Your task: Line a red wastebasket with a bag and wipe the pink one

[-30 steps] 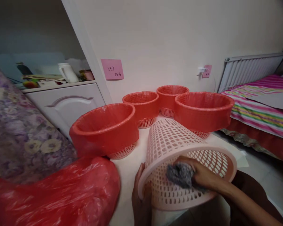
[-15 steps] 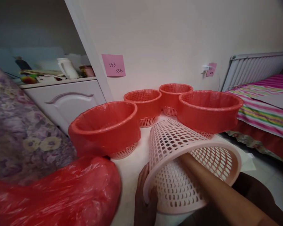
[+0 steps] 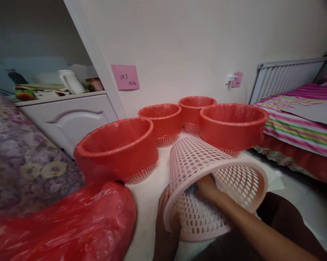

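Gripping the rim, the left hand point(image 3: 165, 221) steadies the pink basket point(image 3: 204, 174), tipped on its side just in front of four red-lined baskets point(image 3: 117, 146). Inside it, the right hand point(image 3: 207, 186) presses a grey cloth point(image 3: 192, 188); its fingers' closure is hidden.

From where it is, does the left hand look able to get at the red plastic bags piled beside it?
Probably yes: the left hand grips the pink basket rim, and the red bags lie close on its left with bare tabletop between.
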### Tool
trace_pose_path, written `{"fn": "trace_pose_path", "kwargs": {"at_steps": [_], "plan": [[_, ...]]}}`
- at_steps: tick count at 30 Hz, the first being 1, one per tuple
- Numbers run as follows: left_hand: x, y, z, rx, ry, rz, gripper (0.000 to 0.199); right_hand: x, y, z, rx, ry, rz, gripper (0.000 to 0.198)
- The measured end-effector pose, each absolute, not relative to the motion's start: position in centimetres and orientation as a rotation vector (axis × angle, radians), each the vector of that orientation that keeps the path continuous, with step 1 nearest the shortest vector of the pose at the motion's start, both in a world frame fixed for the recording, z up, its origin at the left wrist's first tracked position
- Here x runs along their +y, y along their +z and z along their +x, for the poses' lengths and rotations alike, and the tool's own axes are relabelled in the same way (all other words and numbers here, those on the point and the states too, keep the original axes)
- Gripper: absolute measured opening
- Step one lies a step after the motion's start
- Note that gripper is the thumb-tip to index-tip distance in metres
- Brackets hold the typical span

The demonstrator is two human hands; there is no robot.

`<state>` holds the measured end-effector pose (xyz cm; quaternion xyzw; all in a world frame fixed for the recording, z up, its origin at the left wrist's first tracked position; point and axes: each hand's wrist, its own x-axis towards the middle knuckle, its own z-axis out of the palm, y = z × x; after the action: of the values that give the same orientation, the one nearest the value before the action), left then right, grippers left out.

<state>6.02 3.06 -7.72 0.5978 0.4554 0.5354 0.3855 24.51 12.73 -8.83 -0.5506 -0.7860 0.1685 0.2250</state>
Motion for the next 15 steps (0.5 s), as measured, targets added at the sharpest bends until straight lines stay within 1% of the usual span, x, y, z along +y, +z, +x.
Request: {"fn": "trace_pose_path", "kwargs": {"at_steps": [3,5,8,10,11,13,15], "plan": [[3.2,-8.2,5.9,1.159,1.395,1.560,0.064,8.7,-9.8,25.3,-2.245,0.456,-1.542,0.058],[3.2,-8.4,5.7,1.164,1.383,1.604,0.063,5.7,-9.9,26.0,-2.286,0.505,-1.492,0.055],[3.2,-8.6,5.7,1.181,1.388,1.591,0.062,2.5,-9.0,27.2,-2.315,0.722,-1.291,0.048],[3.1,-8.7,5.8,1.187,1.371,1.578,0.062,2.1,-7.8,27.9,-2.300,0.898,-1.139,0.049],[3.1,-8.8,5.8,1.188,1.361,1.582,0.062,2.6,-7.1,28.1,-2.275,0.935,-1.091,0.052],[3.0,-8.8,5.9,1.182,1.354,1.596,0.060,4.9,-5.9,28.2,-2.187,0.830,-1.112,0.059],[3.0,-8.9,5.8,1.158,1.354,1.600,0.060,8.0,-5.1,27.9,-2.080,0.581,-1.253,0.064]]}}
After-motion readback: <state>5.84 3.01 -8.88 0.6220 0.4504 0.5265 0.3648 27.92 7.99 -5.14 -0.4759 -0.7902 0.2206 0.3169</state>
